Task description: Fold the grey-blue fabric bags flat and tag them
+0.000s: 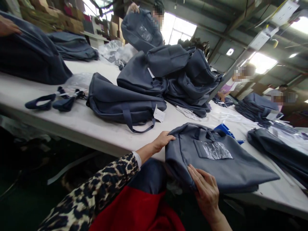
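A dark blue bag [231,171] with a clear plastic window pocket [218,150] and short webbing handles lies flattened at the table's near edge. My left hand [163,141] is closed on its upper left corner, with the fingertips partly hidden by the fabric. Lower down, my right hand [205,191] grips the bag's near side edge, its fingers lying along the material. Another dark blue bag [120,99], with a loop handle and a white tag [159,115], rests on its side to the left, apart from both hands.
Behind, more bags [168,61] are piled on the white table [103,138]. Bundled straps [64,102] lie at left. A blue plastic object [226,130] sits behind the held bag. One co-worker lifts a bag [141,30] across the table; another person's hand [8,27] touches a bag at far left.
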A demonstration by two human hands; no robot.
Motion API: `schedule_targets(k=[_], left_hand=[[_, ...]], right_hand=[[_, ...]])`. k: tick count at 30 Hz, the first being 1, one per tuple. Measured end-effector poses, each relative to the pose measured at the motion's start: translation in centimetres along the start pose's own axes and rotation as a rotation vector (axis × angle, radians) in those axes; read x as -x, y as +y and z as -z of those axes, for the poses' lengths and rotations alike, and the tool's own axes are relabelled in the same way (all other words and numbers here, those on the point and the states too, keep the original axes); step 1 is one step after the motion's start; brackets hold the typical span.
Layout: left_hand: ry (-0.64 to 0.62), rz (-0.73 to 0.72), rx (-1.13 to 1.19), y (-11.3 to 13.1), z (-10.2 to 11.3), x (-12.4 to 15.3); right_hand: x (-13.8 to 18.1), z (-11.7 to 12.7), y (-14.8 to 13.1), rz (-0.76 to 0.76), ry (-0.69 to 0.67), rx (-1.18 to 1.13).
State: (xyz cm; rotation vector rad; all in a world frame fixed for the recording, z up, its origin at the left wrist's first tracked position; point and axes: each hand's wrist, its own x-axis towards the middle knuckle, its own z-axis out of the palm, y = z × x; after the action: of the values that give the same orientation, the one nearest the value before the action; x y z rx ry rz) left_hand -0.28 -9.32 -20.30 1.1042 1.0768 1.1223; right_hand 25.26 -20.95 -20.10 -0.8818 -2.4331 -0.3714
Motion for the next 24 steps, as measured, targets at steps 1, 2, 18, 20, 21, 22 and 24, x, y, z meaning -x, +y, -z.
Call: schedule_targets(k=[1,2,18,20,21,22,24], left_hand=[[0.028,-0.019,0.051,0.4,-0.1,0.3],[0.054,-0.040,0.116,0.7,0.0,0.7],[0.245,-0.562,-1.001,2.8,1.3,6.9],[0.088,-0.698,-1.139,3.3,0.1,5.9],[0.005,-0.700,-1.208,2.8,-0.2,5.1],[-0.066,-0.659,-1.273,1.9,-0.2,4.3],[-0.161,-0.511,-1.365,-0.7,0.4,2.6]], right_hand=[[-0.8,0.5,0.3,0.022,-0.002,-0.003],[-1.6,1.0,0.7,0.046,0.000,-0.009],[-0.2,-4.8,10.3,-0.104,-0.266,-0.029],[-0.3,-4.5,10.7,-0.086,-0.279,-0.023],[-0.2,-4.6,10.9,-0.089,-0.284,-0.015],[0.1,-4.8,11.1,-0.102,-0.287,-0.005],[1.0,-5.7,11.2,-0.149,-0.286,0.016]])
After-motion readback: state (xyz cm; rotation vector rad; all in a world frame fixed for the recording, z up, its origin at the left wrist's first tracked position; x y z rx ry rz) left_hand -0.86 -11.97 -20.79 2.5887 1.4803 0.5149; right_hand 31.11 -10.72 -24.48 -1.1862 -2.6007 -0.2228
